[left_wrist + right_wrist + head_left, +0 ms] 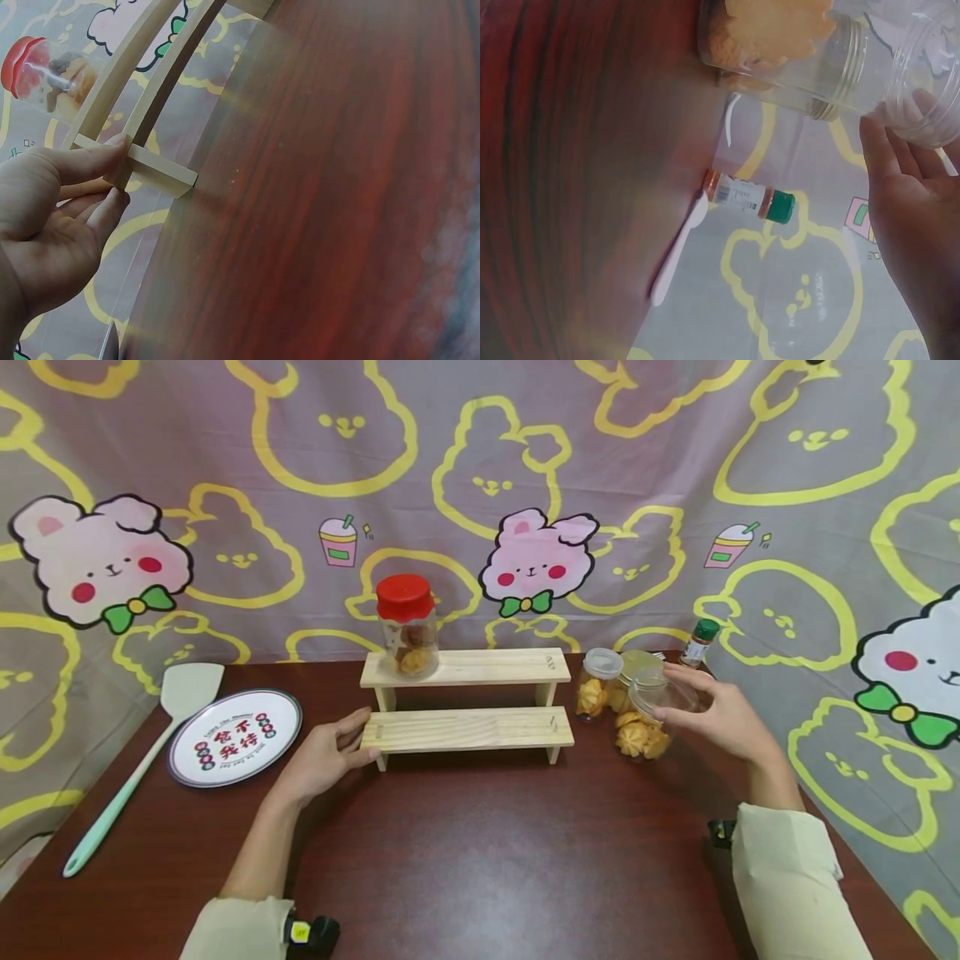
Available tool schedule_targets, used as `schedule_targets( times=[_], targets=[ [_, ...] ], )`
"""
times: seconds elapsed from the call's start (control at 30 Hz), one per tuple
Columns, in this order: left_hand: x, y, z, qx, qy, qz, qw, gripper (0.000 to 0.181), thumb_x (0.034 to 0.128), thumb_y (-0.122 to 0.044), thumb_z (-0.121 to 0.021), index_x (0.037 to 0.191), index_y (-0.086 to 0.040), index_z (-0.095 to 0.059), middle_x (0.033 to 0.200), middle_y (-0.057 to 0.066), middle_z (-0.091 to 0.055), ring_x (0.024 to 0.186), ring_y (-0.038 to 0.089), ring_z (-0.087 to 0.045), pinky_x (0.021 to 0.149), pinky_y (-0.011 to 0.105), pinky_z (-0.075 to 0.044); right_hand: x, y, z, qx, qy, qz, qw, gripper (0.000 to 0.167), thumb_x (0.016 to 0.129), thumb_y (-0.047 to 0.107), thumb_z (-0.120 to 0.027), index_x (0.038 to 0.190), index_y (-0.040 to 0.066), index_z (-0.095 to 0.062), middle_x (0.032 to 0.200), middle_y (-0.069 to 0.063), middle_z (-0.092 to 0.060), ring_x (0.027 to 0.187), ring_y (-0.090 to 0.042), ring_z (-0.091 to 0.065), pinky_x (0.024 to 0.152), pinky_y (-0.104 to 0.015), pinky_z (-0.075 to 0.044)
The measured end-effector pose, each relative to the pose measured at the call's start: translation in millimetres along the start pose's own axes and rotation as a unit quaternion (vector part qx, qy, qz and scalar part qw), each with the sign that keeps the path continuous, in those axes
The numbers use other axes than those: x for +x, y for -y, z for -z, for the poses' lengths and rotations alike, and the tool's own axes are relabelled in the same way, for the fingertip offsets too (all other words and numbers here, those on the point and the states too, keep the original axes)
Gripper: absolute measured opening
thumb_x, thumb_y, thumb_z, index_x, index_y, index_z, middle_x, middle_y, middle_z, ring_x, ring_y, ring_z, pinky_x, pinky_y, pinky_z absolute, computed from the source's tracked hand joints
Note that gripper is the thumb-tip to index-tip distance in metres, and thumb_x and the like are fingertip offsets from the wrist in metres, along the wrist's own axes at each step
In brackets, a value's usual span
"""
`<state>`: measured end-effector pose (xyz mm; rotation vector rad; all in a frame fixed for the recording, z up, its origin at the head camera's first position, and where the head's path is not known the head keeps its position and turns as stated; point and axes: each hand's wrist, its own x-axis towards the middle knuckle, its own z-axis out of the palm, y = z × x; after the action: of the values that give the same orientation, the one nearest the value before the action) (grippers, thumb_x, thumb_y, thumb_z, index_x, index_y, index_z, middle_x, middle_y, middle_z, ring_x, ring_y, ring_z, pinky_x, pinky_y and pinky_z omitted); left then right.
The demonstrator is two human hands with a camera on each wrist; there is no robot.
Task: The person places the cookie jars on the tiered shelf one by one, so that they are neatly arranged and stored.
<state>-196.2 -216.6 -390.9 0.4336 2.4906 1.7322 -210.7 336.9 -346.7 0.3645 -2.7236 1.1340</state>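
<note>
My left hand grips the left end of the lower board of a two-tier wooden shelf; in the left wrist view its thumb and fingers pinch the board's edge. On the upper board stands a clear jar with a red lid, cookies inside. To the right of the shelf, my right hand holds a clear plastic jar of cookies by its transparent lid. Behind that jar stand a small cookie jar with a pale lid and a gold-lidded jar, partly hidden.
A green-capped spice bottle stands at the back right, with a pale spoon near it. At the left lie a white plate and a pale-green spatula. A patterned cloth hangs behind the table.
</note>
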Motion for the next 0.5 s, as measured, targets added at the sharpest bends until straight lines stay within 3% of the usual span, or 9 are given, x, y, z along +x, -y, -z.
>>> schedule_targets(
  times=[0.23,0.5],
  targets=[
    [0.3,1.1,0.5,0.01,0.0,0.0,1.0,0.07,0.0928,0.0,-0.072,0.149,0.016,-0.033,0.158,0.03,-0.029,0.141,0.035,-0.036,0.107,0.024,-0.042,-2.3,-1.4,3.2,0.019,0.003,0.009,0.9998,0.069,0.085,0.019,-0.084,0.147,0.008,-0.055,0.151,-0.014,-0.049,0.116,-0.003,-0.052,0.086,-0.002,-0.04],
    [1.3,4.1,1.5,0.022,-0.002,0.005,0.9997,0.071,0.0928,-0.001,-0.072,0.15,0.014,-0.034,0.159,0.028,-0.03,0.14,0.033,-0.037,0.104,0.019,-0.043,-4.7,-3.8,5.1,0.031,0.019,0.014,0.9992,0.072,0.085,0.018,-0.085,0.149,0.006,-0.052,0.149,-0.018,-0.047,0.109,0.003,-0.055,0.083,-0.004,-0.045]
  ],
)
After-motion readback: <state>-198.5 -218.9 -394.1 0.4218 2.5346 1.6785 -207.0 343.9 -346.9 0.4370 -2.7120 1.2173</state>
